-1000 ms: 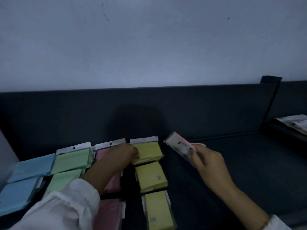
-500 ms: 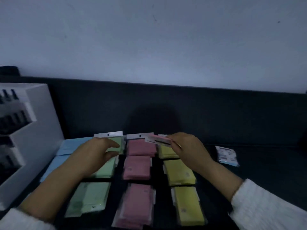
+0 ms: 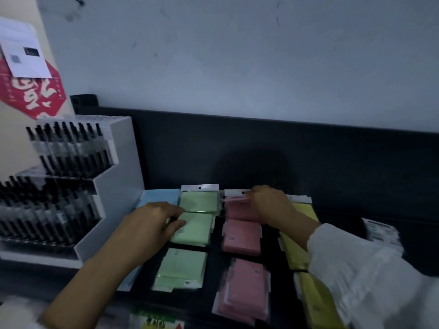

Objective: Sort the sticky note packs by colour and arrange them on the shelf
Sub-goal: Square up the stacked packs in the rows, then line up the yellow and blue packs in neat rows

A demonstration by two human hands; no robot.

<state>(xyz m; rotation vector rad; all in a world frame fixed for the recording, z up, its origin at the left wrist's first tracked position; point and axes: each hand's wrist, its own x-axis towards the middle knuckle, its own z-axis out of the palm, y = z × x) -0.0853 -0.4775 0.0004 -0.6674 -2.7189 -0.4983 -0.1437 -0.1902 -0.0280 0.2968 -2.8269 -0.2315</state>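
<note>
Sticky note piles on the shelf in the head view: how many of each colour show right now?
Blue piles: 2, partly hidden
Green piles: 3
Pink piles: 3
Yellow piles: 3, partly hidden
Total: 11 piles

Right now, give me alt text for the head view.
The right hand pinches a pink pack over the pink column; the left hand grips a green pack. Blue, green, pink and yellow columns lie on a dark shelf beside a pen display.
</note>
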